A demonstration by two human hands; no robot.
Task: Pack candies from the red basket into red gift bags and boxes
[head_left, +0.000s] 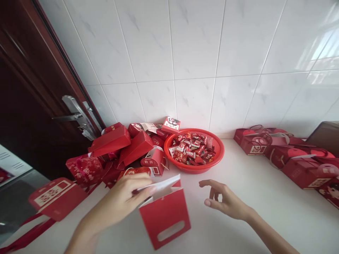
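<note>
My left hand (132, 194) pinches the upper edge of a red paper gift box (166, 217) between thumb and fingers. The box is tilted, its top flaps stand apart with white insides showing, and an oblong cut-out sits in its front panel. To the right of the box, my right hand (225, 199) hovers with fingers curled and apart, touching nothing. Beyond both hands a round red plastic basket (196, 169) holds many small wrapped candies (192, 148) in red packaging.
Red gift boxes (136, 146) lie heaped at the left, near a dark door (34, 70) with a metal handle (76, 116). More red boxes with handles (304, 171) stand in a group at the right. A tiled wall (196, 98) closes off the white table (243, 169) at the back.
</note>
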